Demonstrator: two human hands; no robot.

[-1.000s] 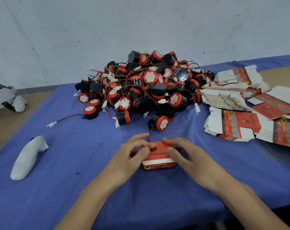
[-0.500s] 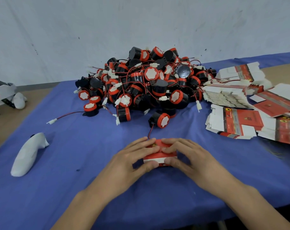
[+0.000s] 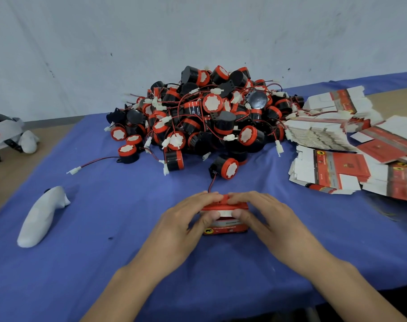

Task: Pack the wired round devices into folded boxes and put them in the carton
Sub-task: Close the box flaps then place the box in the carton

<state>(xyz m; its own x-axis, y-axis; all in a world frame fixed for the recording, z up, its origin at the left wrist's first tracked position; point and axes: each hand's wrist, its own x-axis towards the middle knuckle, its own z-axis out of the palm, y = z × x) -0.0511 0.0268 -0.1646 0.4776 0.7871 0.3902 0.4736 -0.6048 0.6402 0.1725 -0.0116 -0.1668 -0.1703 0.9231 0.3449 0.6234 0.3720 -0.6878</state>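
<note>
Right now, from the head camera, both hands are working on a small red box (image 3: 225,226) that is sitting on the blue cloth (image 3: 104,263) near the front edge of the table. The left hand (image 3: 186,224) is gripping the box's left end, its fingers curling over the top and its thumb pressing on a white flap on the near side. The right hand (image 3: 267,219) is gripping the right end in the same way, fingers bending over the top and thumb pushing on the same flap, so the two thumbs are lying just beside each other. A thin red wire (image 3: 211,182) is running from the far side of the box up to a round black-and-red device (image 3: 228,167) lying just behind it.

Farther back, a big pile of devices (image 3: 209,117) is lying tangled in red wires and white plugs, close to the pale wall. One device (image 3: 128,153) is lying at the pile's left edge, its wire trailing left to a white plug (image 3: 74,170). Stacks of flat unfolded boxes (image 3: 332,168) are spreading across the right side of the cloth, beside the pile. A white handheld object (image 3: 41,217) is lying on the cloth well to the left, apart from everything else.
</note>
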